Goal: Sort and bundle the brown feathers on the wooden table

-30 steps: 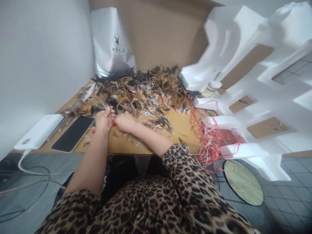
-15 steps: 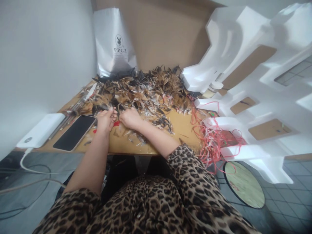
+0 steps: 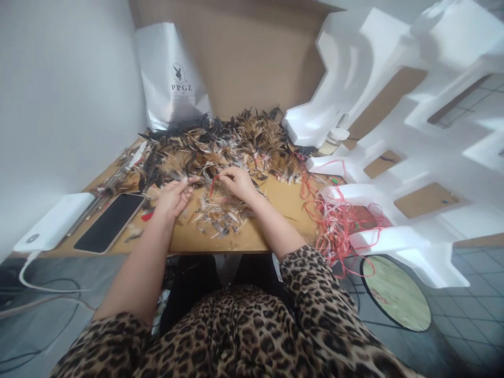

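Observation:
My left hand (image 3: 173, 198) is pinched at the front of the feather heap, on the base of a small brown feather bunch (image 3: 175, 164). The other fingers are partly curled. To its right, my right hand (image 3: 238, 184) pinches a short red ribbon (image 3: 213, 186) between thumb and forefinger, a little apart from my left hand. Brown and black feathers (image 3: 260, 134) lie heaped behind both hands. Loose feather scraps (image 3: 220, 215) are scattered below them on the yellowish table (image 3: 287, 202).
A phone (image 3: 110, 223) and a white power bank (image 3: 55, 220) with a cable lie at the left. Tangled red ribbons (image 3: 334, 226) fill the right edge beside white foam packing (image 3: 394, 184). A white bag (image 3: 173, 79) stands at the back. A round stool (image 3: 396, 294) is below right.
My hands have parted; the right moved rightward, with the red ribbon now visible at its fingertips. The whole view has shifted slightly.

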A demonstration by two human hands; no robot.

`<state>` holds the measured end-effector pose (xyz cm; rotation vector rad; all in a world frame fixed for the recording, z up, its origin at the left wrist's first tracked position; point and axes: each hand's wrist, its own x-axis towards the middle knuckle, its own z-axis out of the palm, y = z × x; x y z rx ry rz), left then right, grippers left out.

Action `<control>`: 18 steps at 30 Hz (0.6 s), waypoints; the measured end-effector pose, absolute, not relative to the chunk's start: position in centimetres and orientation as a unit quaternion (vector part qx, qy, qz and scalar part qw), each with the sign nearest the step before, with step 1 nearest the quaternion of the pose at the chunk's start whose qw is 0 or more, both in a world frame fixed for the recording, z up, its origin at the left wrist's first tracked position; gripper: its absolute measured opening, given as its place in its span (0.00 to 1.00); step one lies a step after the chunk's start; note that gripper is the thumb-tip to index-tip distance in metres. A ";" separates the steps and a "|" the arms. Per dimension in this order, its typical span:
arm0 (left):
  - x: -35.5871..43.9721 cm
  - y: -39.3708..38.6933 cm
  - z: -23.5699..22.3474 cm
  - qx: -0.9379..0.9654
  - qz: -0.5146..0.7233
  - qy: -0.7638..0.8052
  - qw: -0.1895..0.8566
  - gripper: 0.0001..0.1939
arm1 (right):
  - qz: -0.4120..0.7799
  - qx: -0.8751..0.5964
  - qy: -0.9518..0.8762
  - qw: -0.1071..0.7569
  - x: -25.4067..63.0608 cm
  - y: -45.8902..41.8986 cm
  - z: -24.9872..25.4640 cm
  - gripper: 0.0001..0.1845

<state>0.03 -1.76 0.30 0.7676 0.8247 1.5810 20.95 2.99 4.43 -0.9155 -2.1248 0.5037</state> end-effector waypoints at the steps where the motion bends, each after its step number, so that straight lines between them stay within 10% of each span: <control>1: 0.8 -1.7 0.7 0.339 0.652 0.342 0.586 0.07 | 0.202 -0.360 -0.821 0.394 21.1 3.0 4.3 0.11; 18: 4.1 0.3 -0.1 0.251 0.587 0.375 0.672 0.07 | 0.273 -0.385 -0.757 0.451 22.9 4.3 1.7 0.11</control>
